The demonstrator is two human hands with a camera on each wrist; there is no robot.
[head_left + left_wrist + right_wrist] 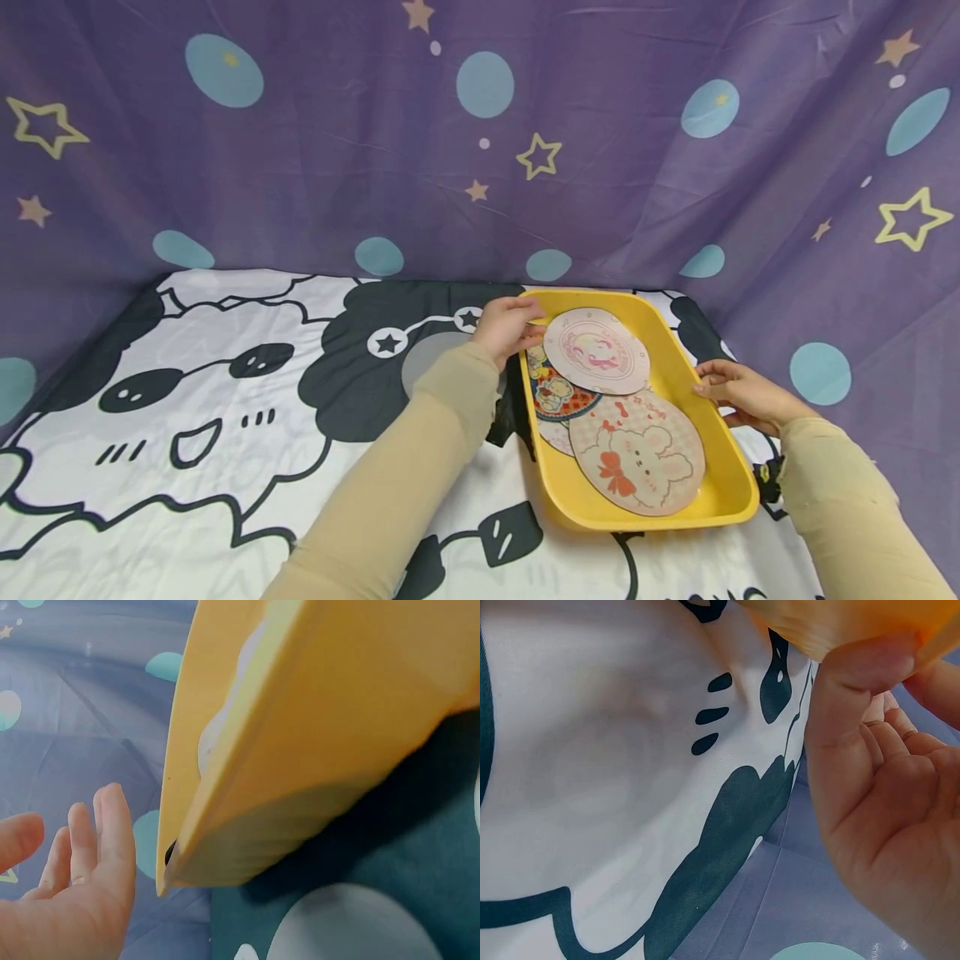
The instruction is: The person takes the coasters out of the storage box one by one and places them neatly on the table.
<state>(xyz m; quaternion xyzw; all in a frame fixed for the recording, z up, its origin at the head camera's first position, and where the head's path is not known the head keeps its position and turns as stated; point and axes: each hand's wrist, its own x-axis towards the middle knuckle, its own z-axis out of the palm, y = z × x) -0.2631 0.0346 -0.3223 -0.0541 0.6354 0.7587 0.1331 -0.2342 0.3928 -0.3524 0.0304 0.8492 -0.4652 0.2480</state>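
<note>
A yellow plastic tray [729, 500] with a raised wall stands on the right part of the table, tilted up in the left wrist view. In it lie flat round printed mats: one with a pink character [597, 351], one with a bunny and red bow [647, 467], and a red-and-blue one [558, 396] partly hidden beneath them. My right hand [750, 393] pinches the tray's right rim between thumb and fingers. At the upper left rim is my left hand [510, 327], its fingers extended; the left wrist view shows this hand [82, 885] beside the tray corner, apart from it.
A black-and-white cartoon sheep cloth [247, 467] covers the table. Behind it hangs a purple curtain [315, 167] with stars and blue dots, and this also runs along the right side, close to the right forearm.
</note>
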